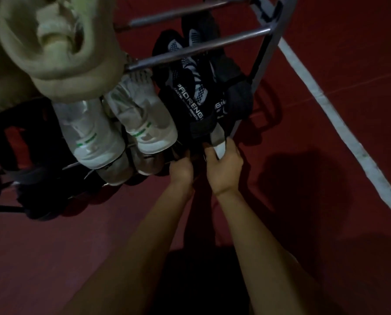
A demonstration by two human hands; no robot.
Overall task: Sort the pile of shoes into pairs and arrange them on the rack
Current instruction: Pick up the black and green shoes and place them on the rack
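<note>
Two bare forearms reach forward over a matte dark-red floor [326, 110]. The right hand [224, 165] pinches the pale heel end of a black shoe [215, 130] on the metal-bar rack [199, 47]; the left hand [181, 170] curls into shadow beside it, its grasp not discernible. A black knit shoe with white lettering [187, 96] lies adjacent. Two smooth white sneakers with green tabs [121, 128] rest heels outward. A beige padded object [53, 53] obscures the upper left. A white floor line [340, 123] runs diagonally.
</note>
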